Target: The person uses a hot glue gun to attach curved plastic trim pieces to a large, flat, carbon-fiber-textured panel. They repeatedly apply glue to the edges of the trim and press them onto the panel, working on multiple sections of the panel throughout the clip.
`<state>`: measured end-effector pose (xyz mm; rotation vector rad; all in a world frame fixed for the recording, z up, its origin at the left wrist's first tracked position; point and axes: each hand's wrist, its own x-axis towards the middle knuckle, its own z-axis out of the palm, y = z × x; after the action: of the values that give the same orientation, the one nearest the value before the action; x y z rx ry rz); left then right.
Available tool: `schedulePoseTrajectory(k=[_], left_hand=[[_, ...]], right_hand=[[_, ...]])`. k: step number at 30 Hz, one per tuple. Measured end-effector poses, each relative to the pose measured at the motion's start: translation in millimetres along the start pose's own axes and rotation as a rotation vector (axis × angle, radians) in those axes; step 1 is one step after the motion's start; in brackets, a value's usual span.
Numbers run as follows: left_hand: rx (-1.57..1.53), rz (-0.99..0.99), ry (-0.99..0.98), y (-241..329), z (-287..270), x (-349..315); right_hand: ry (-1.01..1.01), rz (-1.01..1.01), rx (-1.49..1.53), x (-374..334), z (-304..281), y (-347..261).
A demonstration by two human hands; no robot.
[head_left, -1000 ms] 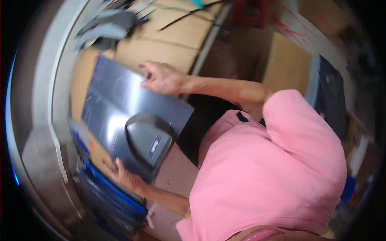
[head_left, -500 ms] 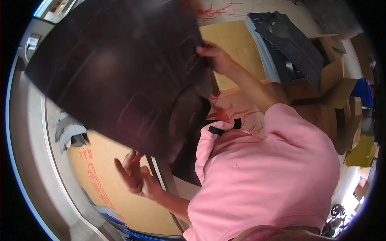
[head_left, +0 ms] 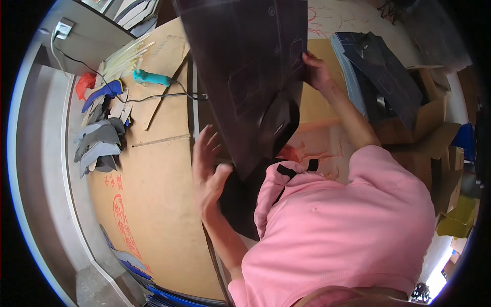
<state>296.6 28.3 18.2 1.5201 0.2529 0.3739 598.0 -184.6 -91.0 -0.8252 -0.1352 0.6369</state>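
Observation:
A large dark panel (head_left: pixel 248 66), thin and stiff, hangs tilted in front of me with faint outlines drawn on it. A curved dark flap (head_left: pixel 281 120) sticks out at its lower right. My right hand (head_left: pixel 316 71) grips the panel's right edge, with part of the fingers hidden behind it. Beside the lower left edge of the panel, my left hand (head_left: pixel 207 171) is open, its fingers apart and holding nothing; it is slightly blurred.
Brown cardboard (head_left: pixel 158 215) covers the table at left. On it lie a teal glue gun (head_left: pixel 152 78) with a cord, pale glue sticks (head_left: pixel 128 57) and grey cut pieces (head_left: pixel 102 146). Similar dark panels (head_left: pixel 381 77) lie over an open carton (head_left: pixel 434 110) at right.
The panel has swung right and turned more upright, uncovering the glue gun and table. My right hand moved right with it. My left hand rose and moved right, staying open.

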Motion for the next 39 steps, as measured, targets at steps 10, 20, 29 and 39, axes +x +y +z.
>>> schedulePoseTrajectory(k=[10, 20, 29, 39], left_hand=[[-0.059, -0.104, 0.411, -10.8, 0.7, -9.1], [-0.112, 0.061, 0.633, -4.4, -33.6, -52.7], [-0.105, 0.035, 0.674, -15.7, -36.2, -65.9], [-0.074, 0.015, 0.655, -9.9, -36.3, -67.9]], right_hand=[[0.139, 0.001, -0.118, 12.4, -43.7, 3.1], [0.844, -0.341, 0.513, -30.4, -193.3, -32.9], [0.869, -0.479, 0.403, 25.6, -221.4, -50.4], [0.916, -0.655, 0.622, 113.3, -200.1, -68.5]])
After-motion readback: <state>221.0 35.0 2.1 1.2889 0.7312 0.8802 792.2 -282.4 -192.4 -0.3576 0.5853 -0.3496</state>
